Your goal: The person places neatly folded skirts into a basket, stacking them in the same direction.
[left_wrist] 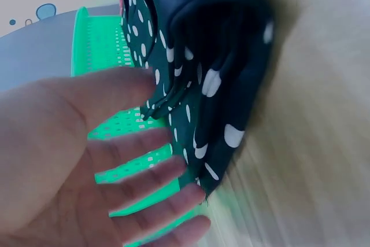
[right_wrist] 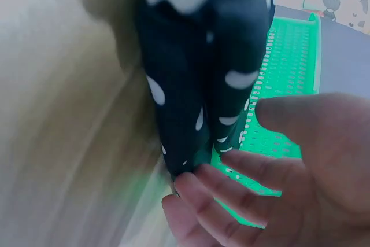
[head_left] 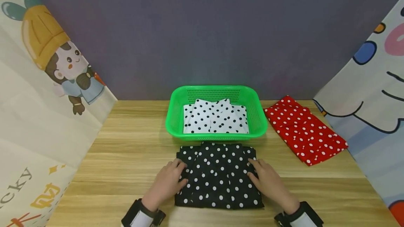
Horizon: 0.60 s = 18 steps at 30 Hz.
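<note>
A folded black cloth with white dots (head_left: 214,178) lies flat on the table in front of the person, its layers showing at the sides in both wrist views. At its left edge is the left hand (head_left: 168,179), thumb and fingertips right at the fabric. The right hand (head_left: 268,181) mirrors it at the right edge, fingertips on the dotted cloth. In the left wrist view the fingers (left_wrist: 156,183) are spread and fairly straight beside the folds. Loosely extended fingers (right_wrist: 231,201) also show in the right wrist view.
Just behind the black cloth stands a green plastic basket (head_left: 216,136), holding a folded white cloth with black dots (head_left: 211,120). A folded red cloth with white dots (head_left: 304,130) lies at the right. Printed curtains (head_left: 38,122) flank the wooden table (head_left: 126,143), with a grey wall behind.
</note>
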Each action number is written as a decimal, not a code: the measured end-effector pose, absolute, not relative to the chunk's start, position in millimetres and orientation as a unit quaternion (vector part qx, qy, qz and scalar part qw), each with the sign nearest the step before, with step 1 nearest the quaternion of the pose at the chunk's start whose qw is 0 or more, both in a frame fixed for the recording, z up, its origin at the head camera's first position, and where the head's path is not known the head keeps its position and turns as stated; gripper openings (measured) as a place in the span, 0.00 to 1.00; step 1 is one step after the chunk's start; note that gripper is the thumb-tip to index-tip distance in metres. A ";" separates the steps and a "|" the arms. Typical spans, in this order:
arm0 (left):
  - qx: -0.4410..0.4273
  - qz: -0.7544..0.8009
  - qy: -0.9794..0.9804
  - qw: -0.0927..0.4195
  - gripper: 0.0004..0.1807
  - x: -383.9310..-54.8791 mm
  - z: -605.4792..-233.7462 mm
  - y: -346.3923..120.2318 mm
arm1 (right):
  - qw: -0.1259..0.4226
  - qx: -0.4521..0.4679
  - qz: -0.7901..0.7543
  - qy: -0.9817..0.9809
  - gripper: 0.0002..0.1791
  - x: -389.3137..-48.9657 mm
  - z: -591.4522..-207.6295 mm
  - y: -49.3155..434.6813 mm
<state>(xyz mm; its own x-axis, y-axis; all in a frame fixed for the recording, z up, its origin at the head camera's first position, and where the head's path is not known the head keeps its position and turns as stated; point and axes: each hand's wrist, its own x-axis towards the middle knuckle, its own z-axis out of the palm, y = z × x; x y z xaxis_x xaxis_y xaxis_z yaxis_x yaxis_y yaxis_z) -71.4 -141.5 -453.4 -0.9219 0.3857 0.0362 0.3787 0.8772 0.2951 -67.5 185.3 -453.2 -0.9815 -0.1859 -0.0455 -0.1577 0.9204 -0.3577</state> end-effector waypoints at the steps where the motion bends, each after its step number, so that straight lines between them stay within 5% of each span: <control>1: 0.188 0.153 0.970 0.011 0.24 -74.8 -453.1 -139.8 | 0.039 -0.084 -0.179 0.979 0.27 -69.8 -452.3 186.1; 18: 0.110 0.140 0.984 0.015 0.31 -106.5 -454.7 -128.7 | 0.066 -0.041 -0.184 0.980 0.36 -97.8 -450.1 184.4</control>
<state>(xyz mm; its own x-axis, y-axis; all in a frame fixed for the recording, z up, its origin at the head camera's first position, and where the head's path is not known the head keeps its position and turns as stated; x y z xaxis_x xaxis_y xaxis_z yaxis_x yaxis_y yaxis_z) -106.5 -128.7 -454.7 -0.9754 0.2206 0.0018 0.2124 0.9367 0.2782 -97.8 184.4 -450.1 -0.9881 -0.1036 -0.1139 -0.0553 0.9292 -0.3655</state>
